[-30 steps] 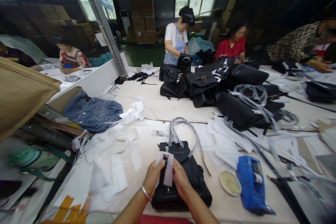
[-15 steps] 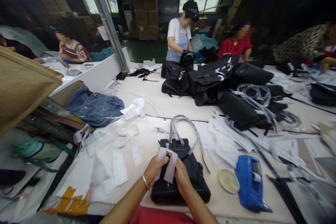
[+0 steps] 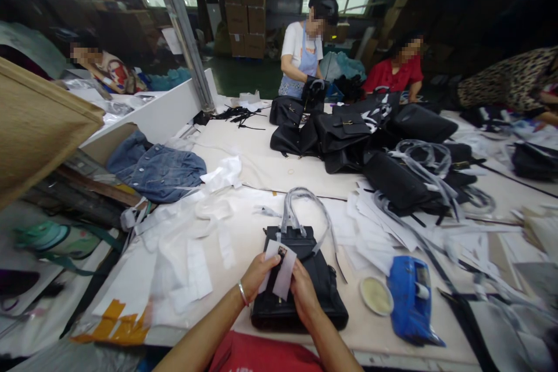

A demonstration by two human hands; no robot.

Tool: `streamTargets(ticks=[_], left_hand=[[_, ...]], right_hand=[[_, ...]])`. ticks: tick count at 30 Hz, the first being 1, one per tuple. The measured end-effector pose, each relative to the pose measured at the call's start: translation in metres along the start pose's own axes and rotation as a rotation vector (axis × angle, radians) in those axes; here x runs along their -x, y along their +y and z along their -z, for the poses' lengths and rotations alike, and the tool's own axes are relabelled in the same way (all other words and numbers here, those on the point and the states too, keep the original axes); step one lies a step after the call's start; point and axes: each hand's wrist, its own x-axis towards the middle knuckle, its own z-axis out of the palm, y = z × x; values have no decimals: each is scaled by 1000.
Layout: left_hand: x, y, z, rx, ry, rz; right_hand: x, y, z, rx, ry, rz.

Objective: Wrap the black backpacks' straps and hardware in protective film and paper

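Observation:
A black handbag (image 3: 325, 293) lies on the worktable in front of me, its plastic-wrapped handles (image 3: 325, 209) stretching away from me. Over its front, a slip of white paper (image 3: 285, 279) sits behind a black strap (image 3: 274, 280) with a gold-coloured buckle (image 3: 282, 251). My left hand (image 3: 256, 280) is closed on the left side of the slip, thumb pressed on the strap just below the buckle. At the slip's right edge, my right hand (image 3: 304, 290) is closed on the paper, its fingertips partly hidden behind it.
Right of the bag are a round shallow dish (image 3: 376, 296) and a blue tape dispenser (image 3: 410, 299). Black bags (image 3: 349, 133) are heaped farther back, near a co-worker (image 3: 300, 58). Paper sheets (image 3: 192, 270) and a denim garment (image 3: 159, 168) lie to the left.
The view has tilted slightly downward. Both hands keep their hold on the slip and strap, with only a small shift of the thumb and paper.

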Motion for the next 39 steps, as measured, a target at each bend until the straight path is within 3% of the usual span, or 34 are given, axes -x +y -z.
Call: streamTargets(ticks=[7, 11, 14, 21, 25, 28, 31, 35, 39], left_hand=[[-6, -6, 4, -117, 20, -48], [-12, -9, 3, -205, 42, -106], [-14, -11, 4, -203, 5, -91], [-1, -9, 4, -139, -112, -70], [2, -16, 1, -314, -72, -220], [-3, -25, 2, -376, -36, -164], [-9, -30, 5, -350, -37, -81], [-11, -26, 8, -274, -133, -57], [-13, -20, 9, -286, -196, -11]], right_hand=[[-2, -19, -5, 136, -132, 16], [-12, -23, -6, 181, -145, 78], [-16, -23, -7, 167, -131, 42], [-18, -22, -13, 172, -20, 57], [-22, -14, -21, 197, 90, 167], [-25, -10, -22, 242, 145, 180], [-25, -19, -16, 336, 39, 137], [-21, -39, 2, 430, -138, 161], [-20, -44, 15, 536, -88, 213]])
